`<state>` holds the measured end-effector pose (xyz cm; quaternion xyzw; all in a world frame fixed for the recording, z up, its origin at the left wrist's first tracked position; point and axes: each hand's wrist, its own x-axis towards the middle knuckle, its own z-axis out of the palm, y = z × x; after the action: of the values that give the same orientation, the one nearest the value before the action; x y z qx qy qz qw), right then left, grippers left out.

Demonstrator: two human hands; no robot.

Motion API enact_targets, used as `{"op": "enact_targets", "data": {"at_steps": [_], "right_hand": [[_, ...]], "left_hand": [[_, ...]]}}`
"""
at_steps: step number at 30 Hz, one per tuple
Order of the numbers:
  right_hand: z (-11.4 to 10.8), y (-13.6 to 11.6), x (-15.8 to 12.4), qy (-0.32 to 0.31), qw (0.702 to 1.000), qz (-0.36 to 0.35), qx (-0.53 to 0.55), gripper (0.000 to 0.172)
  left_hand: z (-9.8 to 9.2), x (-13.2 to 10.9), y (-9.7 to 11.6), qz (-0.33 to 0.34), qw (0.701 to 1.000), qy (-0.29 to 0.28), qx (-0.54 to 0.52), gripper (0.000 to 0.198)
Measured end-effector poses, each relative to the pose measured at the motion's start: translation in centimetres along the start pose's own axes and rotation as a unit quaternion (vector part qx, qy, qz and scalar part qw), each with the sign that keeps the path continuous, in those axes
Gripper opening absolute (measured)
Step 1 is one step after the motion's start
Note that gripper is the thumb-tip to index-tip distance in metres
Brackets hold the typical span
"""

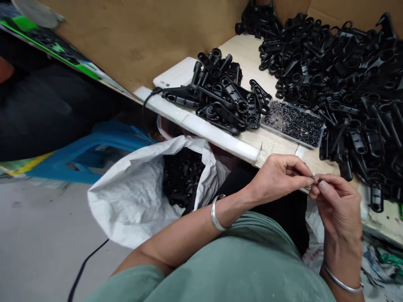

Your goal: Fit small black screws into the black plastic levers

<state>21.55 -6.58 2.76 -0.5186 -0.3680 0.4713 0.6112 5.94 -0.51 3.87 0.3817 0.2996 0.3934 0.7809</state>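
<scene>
My left hand (278, 176) and my right hand (335, 201) meet at the fingertips just below the table's near edge. Both are pinched closed on a tiny dark piece (315, 179) between them, too small to name. Each wrist wears a silver bangle (216, 214). Directly beyond the hands lies a shallow clear tray (294, 123) filled with small black and silvery bits. A big heap of black plastic handle-like parts (340, 79) covers the table to the right. A smaller stack of the same parts (223, 94) sits to the left of the tray.
A white woven sack (135, 188) holding more black parts stands open on the floor at my left. A white device (176, 73) lies under the smaller stack. Brown cardboard (141, 37) walls the table's back. A blue stool (94, 151) and a black cable (83, 268) are on the floor.
</scene>
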Motion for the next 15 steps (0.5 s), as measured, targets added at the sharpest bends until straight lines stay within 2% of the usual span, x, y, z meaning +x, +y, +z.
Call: {"op": "enact_targets", "data": {"at_steps": [3, 7, 11, 15], "right_hand": [[0.31, 0.12, -0.15, 0.02, 0.999, -0.033, -0.014, 0.015], [0.49, 0.22, -0.03, -0.013, 0.999, -0.031, 0.008, 0.016], [0.46, 0.29, 0.23, -0.038, 0.999, -0.02, 0.022, 0.017], [0.38, 0.44, 0.31, -0.031, 0.999, -0.023, 0.011, 0.016]], "left_hand": [[-0.2, -0.03, -0.2, 0.008, 1.0, -0.011, -0.008, 0.012], [-0.36, -0.06, -0.42, 0.019, 0.999, -0.037, -0.02, 0.021], [-0.28, -0.12, -0.4, 0.018, 0.999, -0.039, -0.009, 0.009], [-0.27, -0.09, -0.42, 0.032, 0.999, -0.027, 0.032, 0.008]]}}
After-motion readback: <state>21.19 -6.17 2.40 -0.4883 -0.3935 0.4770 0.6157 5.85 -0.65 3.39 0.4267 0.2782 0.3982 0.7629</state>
